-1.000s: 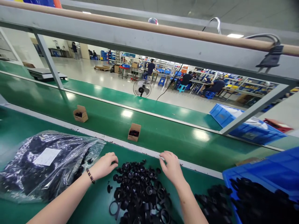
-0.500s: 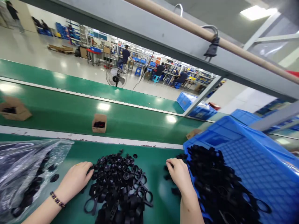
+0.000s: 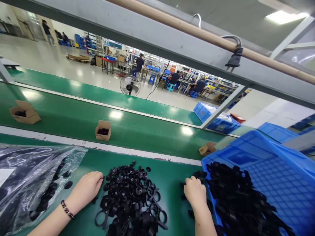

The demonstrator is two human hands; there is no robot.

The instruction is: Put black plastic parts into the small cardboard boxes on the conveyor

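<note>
My left hand (image 3: 86, 187), with a beaded bracelet at the wrist, rests at the left edge of a heap of small black plastic parts (image 3: 130, 193). Its fingers are bent and pressed together; whatever they pinch is too small to make out. The heap mixes round caps with ring-shaped pieces that have handles. My right hand (image 3: 195, 191) is over loose black parts (image 3: 199, 174) beside a blue crate (image 3: 258, 150). Its fingers curl downward, closed, and their tips are hidden. More black parts (image 3: 236, 196) fill the crate's near side.
A clear plastic bag (image 3: 27, 183) with black parts lies at the left. Beyond the bench's white edge, a green belt (image 3: 147, 131) carries small cardboard boxes (image 3: 103, 131). A metal frame (image 3: 172, 36) crosses overhead. A fan (image 3: 130, 86) and several people are farther off.
The camera view has turned slightly left. My right fingers have curled in from a looser pose. The boxes have shifted left along the belt, and the right one shows more beside the crate.
</note>
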